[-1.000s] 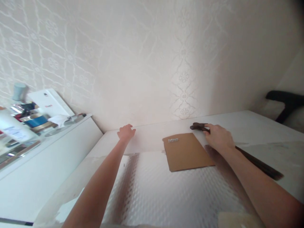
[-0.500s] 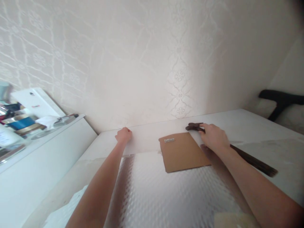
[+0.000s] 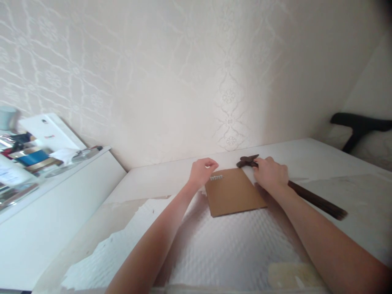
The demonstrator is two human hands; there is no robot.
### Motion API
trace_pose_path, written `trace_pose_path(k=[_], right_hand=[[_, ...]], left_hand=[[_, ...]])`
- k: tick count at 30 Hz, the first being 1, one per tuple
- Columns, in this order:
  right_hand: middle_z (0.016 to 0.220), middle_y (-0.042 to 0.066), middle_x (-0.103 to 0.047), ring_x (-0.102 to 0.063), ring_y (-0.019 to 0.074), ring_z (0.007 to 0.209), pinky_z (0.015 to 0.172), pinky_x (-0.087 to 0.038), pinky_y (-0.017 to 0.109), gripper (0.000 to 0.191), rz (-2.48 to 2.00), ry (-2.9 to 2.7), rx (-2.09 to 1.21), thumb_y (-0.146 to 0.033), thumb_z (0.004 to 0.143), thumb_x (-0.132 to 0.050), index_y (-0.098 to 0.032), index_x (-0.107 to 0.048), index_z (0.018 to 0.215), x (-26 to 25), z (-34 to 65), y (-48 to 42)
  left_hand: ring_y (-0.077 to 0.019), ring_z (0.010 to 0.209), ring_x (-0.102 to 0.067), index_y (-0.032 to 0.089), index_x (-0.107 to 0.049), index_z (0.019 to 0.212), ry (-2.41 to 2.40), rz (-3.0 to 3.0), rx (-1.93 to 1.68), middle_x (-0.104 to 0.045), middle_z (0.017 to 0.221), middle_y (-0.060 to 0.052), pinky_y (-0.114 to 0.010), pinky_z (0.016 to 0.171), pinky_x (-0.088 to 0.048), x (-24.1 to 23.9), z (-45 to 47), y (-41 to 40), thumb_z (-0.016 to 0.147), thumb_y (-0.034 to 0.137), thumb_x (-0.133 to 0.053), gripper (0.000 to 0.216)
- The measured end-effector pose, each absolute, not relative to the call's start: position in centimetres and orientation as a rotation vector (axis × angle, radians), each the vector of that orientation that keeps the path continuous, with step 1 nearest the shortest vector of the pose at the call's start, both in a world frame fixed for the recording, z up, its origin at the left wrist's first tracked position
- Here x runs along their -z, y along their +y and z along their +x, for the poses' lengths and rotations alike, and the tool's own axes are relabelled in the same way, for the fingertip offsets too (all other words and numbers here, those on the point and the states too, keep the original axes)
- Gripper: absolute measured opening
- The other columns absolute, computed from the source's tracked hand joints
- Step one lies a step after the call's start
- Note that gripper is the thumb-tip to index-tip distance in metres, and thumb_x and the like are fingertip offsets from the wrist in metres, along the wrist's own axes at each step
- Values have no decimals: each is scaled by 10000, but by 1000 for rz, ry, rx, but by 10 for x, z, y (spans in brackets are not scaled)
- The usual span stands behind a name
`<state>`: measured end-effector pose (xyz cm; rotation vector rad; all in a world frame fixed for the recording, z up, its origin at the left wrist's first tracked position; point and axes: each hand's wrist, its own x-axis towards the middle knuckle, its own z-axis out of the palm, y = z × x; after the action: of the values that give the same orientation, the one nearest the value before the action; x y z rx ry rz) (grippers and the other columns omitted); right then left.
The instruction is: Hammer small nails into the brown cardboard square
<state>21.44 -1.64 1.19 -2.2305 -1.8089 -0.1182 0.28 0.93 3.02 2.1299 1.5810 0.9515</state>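
My right hand is closed around a dark hammer, whose head pokes out past the fingers on the left while the handle runs down to the right. Just left of the hammer lies a flat brown piece of cardboard. Near its upper left corner sits a short row of small silvery pieces, too small to name. My left hand is beside that corner, thumb and forefinger pinched together. Whatever the pinch may hold cannot be made out.
White textured wrap covers the table under the cardboard. A patterned wall closes off the back. At left, a white cabinet carries a white box and clutter. A black armrest-like part stands at right.
My left hand has moved right, from the bare table near the wall to the cardboard's upper left corner. My right hand still grips the hammer, with little shift.
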Motion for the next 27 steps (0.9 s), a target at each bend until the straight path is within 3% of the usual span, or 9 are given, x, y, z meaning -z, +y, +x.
trace_pose_path(k=[8,15,22,27], right_hand=[[1004,189,-618,-538,344,981,742,-391,441,323,-2168,-1789,236,-249,852,-433,-157,-658,1064,-5,212,-17],[945,205,-624,-545,359,931,713,-413,480,287,-2025,-1741,296,-255,832,-474,-137,-661,1016,-3,213,-16],[938,80,-663,-578,221,888,803,-458,360,202,-1092,-1941,75,-216,837,-505,-185,-623,998,-5,181,-20],[880,35,-689,-621,182,803,755,-474,310,194,-1075,-2005,-174,-160,819,-506,-213,-623,965,-5,164,-28]], left_hand=[[-159,775,-646,187,-726,798,1470,1895,-1046,-719,802,-36,-266,767,-473,-18,19,4,746,324,-621,180],[-173,805,-642,161,-719,767,1425,1725,-1107,-716,799,-60,-283,777,-472,-22,12,-5,730,318,-637,181],[-161,780,-636,153,-713,757,1245,1588,-1104,-712,792,-47,-274,774,-473,-25,14,-13,694,287,-676,152],[-151,715,-638,134,-657,769,1223,1543,-1078,-696,723,-43,-263,707,-477,-21,14,-12,670,260,-707,168]])
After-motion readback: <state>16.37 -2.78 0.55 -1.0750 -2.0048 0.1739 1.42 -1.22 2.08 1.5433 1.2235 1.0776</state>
